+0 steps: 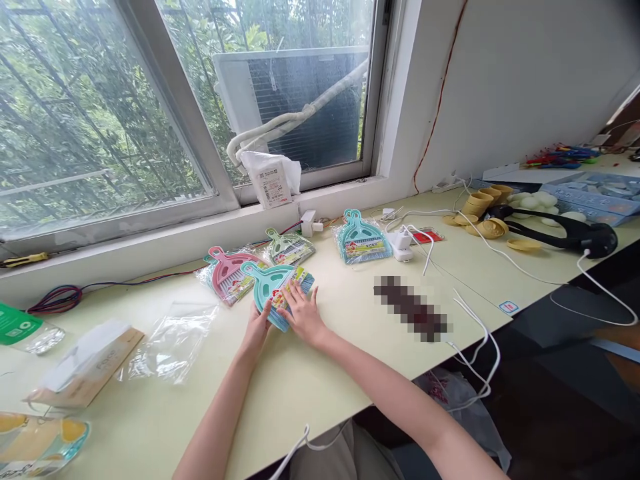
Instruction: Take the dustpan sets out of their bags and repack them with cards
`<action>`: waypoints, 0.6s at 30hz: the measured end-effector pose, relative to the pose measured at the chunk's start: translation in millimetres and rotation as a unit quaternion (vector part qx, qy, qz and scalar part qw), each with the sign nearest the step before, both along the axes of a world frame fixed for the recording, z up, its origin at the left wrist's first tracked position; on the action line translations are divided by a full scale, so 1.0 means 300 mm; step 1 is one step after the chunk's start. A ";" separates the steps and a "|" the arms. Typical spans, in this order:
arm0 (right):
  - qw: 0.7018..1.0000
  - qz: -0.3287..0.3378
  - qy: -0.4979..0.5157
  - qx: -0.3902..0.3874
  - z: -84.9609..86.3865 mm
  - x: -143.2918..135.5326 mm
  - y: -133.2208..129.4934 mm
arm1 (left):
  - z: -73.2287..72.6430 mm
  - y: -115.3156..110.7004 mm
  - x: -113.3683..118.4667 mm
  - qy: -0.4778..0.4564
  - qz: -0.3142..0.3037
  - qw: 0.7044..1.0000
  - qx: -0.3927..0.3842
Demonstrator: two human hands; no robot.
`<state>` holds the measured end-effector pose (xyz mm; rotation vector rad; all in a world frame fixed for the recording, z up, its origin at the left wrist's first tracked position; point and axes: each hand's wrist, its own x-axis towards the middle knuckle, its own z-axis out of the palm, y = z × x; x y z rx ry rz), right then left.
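Note:
A teal dustpan and brush set (265, 283) with a printed label is between my hands above the table. My left hand (257, 327) grips its lower left edge, thumb on the front. My right hand (303, 312) lies with fingers spread over the label and bristles. Just behind it are a pink set (231, 272) and a green set (289, 248), both in clear plastic. Farther right lies a bagged teal set (363, 241). An empty-looking clear plastic bag (173, 341) rests left of my hands.
Tissue pack (95, 363) and drink cup (40, 443) stand at left. White plugs (400, 245) and cables lie right of the bagged teal set. Yellow cups (477, 202) and a black headset-like device (575, 233) are farther right. The table's front edge runs beneath my forearms.

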<state>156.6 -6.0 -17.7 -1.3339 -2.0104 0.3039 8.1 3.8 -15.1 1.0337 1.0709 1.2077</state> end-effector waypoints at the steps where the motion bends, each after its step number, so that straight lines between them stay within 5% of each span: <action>1: 1.000 0.009 -0.013 -0.011 -0.007 -0.011 -0.005 | 0.000 0.001 -0.001 -0.003 0.004 1.000 0.004; 9: 0.999 0.035 -0.003 -0.019 0.004 -0.016 -0.020 | 0.000 0.013 -0.014 -0.053 0.026 0.997 0.038; 13: 0.990 -0.038 0.138 -0.009 0.002 -0.013 -0.007 | 0.006 0.010 -0.017 -0.066 0.024 0.996 0.049; 16: 0.931 -0.091 0.347 -0.065 -0.010 -0.005 0.021 | 0.012 0.007 -0.017 -0.071 0.029 0.995 0.059; 18: 0.869 -0.022 0.467 -0.164 -0.016 0.000 0.039 | 0.014 0.004 -0.014 -0.066 0.024 0.996 0.062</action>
